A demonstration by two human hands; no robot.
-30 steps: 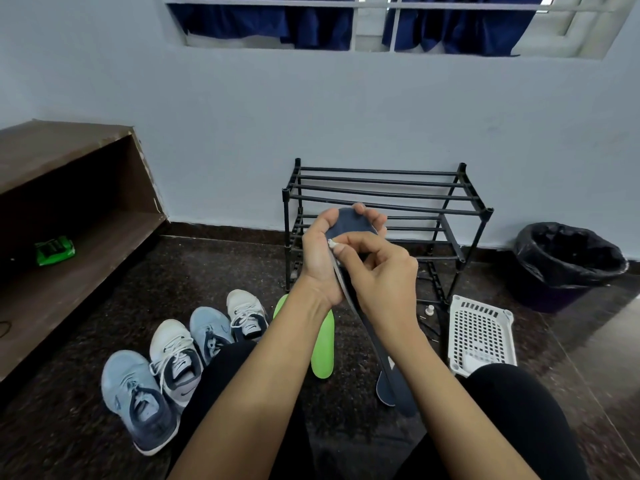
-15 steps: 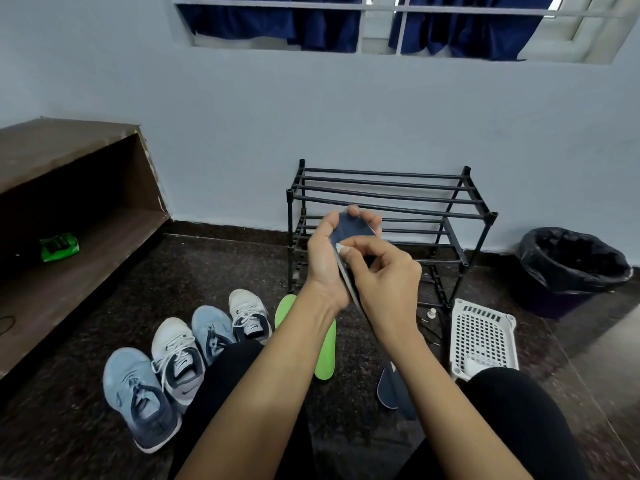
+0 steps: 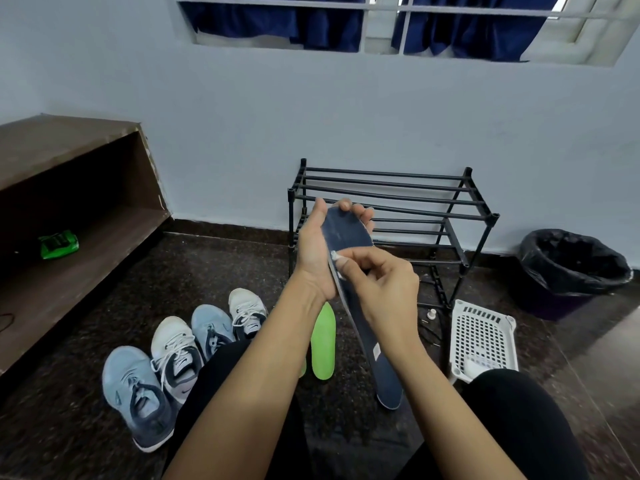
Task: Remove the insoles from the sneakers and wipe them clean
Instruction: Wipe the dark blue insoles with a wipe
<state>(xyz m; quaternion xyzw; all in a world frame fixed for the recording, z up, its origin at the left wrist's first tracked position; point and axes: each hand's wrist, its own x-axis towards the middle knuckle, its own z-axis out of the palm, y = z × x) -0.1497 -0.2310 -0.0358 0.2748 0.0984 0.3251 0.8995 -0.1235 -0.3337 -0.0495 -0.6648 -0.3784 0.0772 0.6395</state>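
My left hand (image 3: 317, 251) grips a dark blue insole (image 3: 348, 232) by its toe end and holds it upright in front of me. My right hand (image 3: 382, 289) pinches a small white wipe (image 3: 335, 256) and presses it against the insole's face. The insole's heel end (image 3: 389, 386) hangs down toward the floor. Two green insoles (image 3: 323, 344) lie flat on the floor below my hands. Several sneakers (image 3: 173, 351), light blue and white, stand in a row at the lower left.
A black metal shoe rack (image 3: 398, 202) stands against the wall behind my hands. A white perforated basket (image 3: 483, 337) lies by my right knee, a black-lined bin (image 3: 571, 268) at the right. A brown wooden shelf (image 3: 69, 220) holding a green packet (image 3: 57, 242) runs along the left.
My right hand with the wipe has slid a little down the insole's face, and more of the blue toe end shows above it. My left hand keeps its hold.
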